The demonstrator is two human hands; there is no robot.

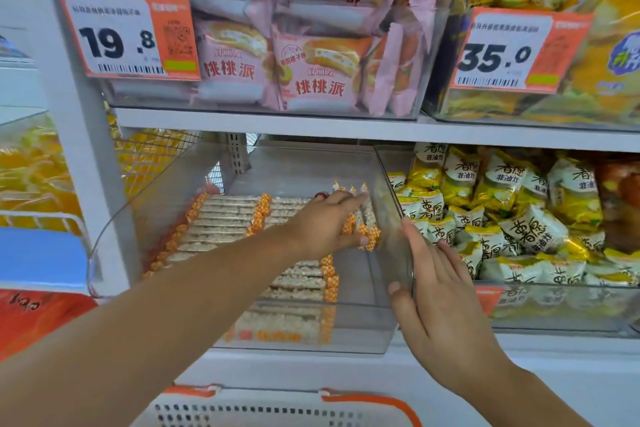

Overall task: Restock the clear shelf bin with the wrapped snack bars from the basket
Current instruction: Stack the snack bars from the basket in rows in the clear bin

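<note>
Lighting bright, even, from overhead; colours saturated. Shadows soft and faint; underside of the upper shelf shades the back of the clear bin. Pale glare streaks on the bin's walls and on glossy yellow packets. Wide-angle distortion: shelf edges bow, uprights lean near the frame borders. Slight motion blur overall; price tags soft, small print unreadable.
</note>
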